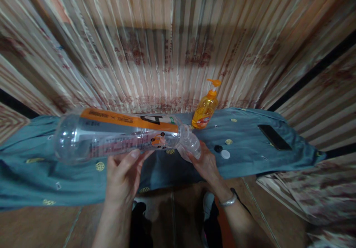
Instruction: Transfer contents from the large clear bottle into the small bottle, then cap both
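A big clear plastic bottle with an orange and grey label lies tipped almost level, its neck toward the right. My left hand is closed around its underside, thumb against the label. At the bottle's mouth, my right hand grips a small clear plastic cup-like piece. Whether the neck goes inside this piece or only touches it, I cannot tell. Behind them, a pump bottle of orange-yellow liquid stands upright on the cloth.
A teal patterned cloth covers the narrow table. To the right lie a black cap, a white cap and a dark phone. A pleated curtain hangs close behind the table; dark bars slant at both sides.
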`<state>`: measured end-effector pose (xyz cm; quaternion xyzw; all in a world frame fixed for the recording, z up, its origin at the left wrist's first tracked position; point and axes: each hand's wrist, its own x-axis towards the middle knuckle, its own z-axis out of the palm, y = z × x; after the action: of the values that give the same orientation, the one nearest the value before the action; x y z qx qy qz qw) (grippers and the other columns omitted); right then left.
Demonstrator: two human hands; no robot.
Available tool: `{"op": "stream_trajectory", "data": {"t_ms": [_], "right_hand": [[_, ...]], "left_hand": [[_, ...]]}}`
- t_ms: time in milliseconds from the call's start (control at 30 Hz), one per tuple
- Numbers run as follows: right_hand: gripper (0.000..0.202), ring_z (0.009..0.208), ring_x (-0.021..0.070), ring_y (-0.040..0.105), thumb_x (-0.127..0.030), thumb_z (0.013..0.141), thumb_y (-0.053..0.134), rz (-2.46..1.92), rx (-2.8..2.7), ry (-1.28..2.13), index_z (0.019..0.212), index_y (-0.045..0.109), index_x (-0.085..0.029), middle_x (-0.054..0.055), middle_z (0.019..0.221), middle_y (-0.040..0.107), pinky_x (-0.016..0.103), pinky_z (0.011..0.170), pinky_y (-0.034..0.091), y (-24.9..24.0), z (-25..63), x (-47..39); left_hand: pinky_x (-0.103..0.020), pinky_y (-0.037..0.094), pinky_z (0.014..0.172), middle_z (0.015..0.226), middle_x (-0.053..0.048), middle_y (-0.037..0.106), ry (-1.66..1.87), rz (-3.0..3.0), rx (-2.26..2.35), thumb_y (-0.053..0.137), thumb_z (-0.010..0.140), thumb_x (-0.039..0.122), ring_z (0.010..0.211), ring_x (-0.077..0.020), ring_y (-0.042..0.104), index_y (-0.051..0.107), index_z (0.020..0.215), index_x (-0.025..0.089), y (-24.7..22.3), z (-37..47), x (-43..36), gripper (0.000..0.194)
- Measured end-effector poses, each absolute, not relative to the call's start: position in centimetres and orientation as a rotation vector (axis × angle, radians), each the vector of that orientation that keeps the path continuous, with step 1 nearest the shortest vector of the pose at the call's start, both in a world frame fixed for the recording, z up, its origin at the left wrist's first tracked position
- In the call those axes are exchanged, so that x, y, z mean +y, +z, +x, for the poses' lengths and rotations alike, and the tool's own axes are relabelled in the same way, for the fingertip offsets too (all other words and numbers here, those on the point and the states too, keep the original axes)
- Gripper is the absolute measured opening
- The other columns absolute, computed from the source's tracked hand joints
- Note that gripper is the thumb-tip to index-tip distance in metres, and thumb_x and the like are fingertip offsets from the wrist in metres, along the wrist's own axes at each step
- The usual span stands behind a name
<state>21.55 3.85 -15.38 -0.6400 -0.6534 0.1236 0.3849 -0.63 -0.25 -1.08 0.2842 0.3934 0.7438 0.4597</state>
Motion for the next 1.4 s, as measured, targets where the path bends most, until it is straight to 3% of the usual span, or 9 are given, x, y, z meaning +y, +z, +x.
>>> {"op": "stream_trajectory", "data": {"t_ms": [167, 367, 567, 700, 833, 1000, 1133, 1400], "right_hand": [[0.049, 0.105, 0.035, 0.075, -0.038, 0.085, 0.067, -1.611, -1.674, 0.327, 0.129, 0.062, -0.017, 0.017, 0.114, 0.077, 0.051, 0.089, 0.062, -15.46, 21.73, 3.85], [0.051, 0.106, 0.0348, 0.075, -0.044, 0.088, 0.065, -1.617, -1.678, 0.322, 0.13, 0.061, -0.016, 0.017, 0.115, 0.077, 0.05, 0.09, 0.062, -15.56, 21.86, 3.85], [0.054, 0.107, 0.0372, 0.075, -0.041, 0.087, 0.066, -1.634, -1.685, 0.316, 0.133, 0.061, -0.014, 0.02, 0.117, 0.076, 0.052, 0.089, 0.062, -15.4, 21.89, 3.76], [0.056, 0.107, 0.0382, 0.074, -0.043, 0.087, 0.065, -1.633, -1.697, 0.343, 0.134, 0.061, -0.012, 0.021, 0.117, 0.076, 0.052, 0.088, 0.062, -15.24, 22.0, 3.75], [0.059, 0.104, 0.0366, 0.075, -0.049, 0.087, 0.065, -1.635, -1.692, 0.315, 0.132, 0.062, -0.012, 0.019, 0.115, 0.077, 0.048, 0.085, 0.062, -15.44, 22.12, 3.85], [0.064, 0.1, 0.0341, 0.076, -0.056, 0.087, 0.063, -1.65, -1.694, 0.277, 0.133, 0.062, -0.012, 0.018, 0.11, 0.079, 0.044, 0.08, 0.062, -15.7, 22.19, 3.98], [0.065, 0.101, 0.0347, 0.076, -0.054, 0.087, 0.062, -1.655, -1.707, 0.263, 0.133, 0.062, -0.009, 0.02, 0.111, 0.078, 0.045, 0.082, 0.062, -15.67, 22.23, 4.07], [0.061, 0.102, 0.0345, 0.075, -0.051, 0.086, 0.065, -1.636, -1.703, 0.272, 0.133, 0.062, -0.012, 0.019, 0.115, 0.077, 0.046, 0.084, 0.062, -15.48, 22.26, 4.07]], "left_hand": [[-0.059, 0.067, 0.082, 0.063, -0.004, 0.073, 1.833, 0.693, 0.963, 0.098, 0.049, 0.035, 0.077, -0.0323, 0.079, 0.067, 0.056, 0.019, -1.25, -0.69, -0.3, 0.036], [-0.048, 0.069, 0.075, 0.058, -0.001, 0.07, 1.819, 0.647, 0.967, 0.1, 0.043, 0.036, 0.068, -0.0245, 0.076, 0.059, 0.045, 0.018, -1.19, -0.69, -0.29, 0.045], [-0.046, 0.07, 0.075, 0.056, -0.001, 0.068, 1.819, 0.667, 0.952, 0.101, 0.044, 0.037, 0.064, -0.0214, 0.074, 0.062, 0.048, 0.018, -1.17, -0.67, -0.22, 0.043], [-0.038, 0.069, 0.067, 0.061, -0.001, 0.072, 1.822, 0.625, 0.967, 0.103, 0.039, 0.037, 0.062, -0.0179, 0.073, 0.069, 0.053, 0.017, -1.41, -0.85, -0.17, 0.042], [-0.035, 0.069, 0.067, 0.052, 0.002, 0.065, 1.813, 0.632, 0.932, 0.103, 0.04, 0.035, 0.055, -0.0144, 0.069, 0.064, 0.047, 0.017, -1.33, -0.82, -0.13, 0.043], [-0.037, 0.069, 0.07, 0.058, 0.001, 0.069, 1.814, 0.657, 0.916, 0.101, 0.044, 0.033, 0.06, -0.0171, 0.072, 0.068, 0.054, 0.017, -1.31, -0.78, -0.23, 0.038], [-0.035, 0.068, 0.07, 0.068, 0.0, 0.075, 1.817, 0.656, 0.918, 0.1, 0.047, 0.032, 0.07, -0.0199, 0.076, 0.072, 0.063, 0.019, -1.37, -0.86, -0.36, 0.035], [-0.034, 0.068, 0.07, 0.075, -0.002, 0.079, 1.81, 0.646, 0.908, 0.1, 0.048, 0.031, 0.075, -0.0224, 0.078, 0.074, 0.074, 0.02, -1.61, -0.97, -0.21, 0.038]]}}
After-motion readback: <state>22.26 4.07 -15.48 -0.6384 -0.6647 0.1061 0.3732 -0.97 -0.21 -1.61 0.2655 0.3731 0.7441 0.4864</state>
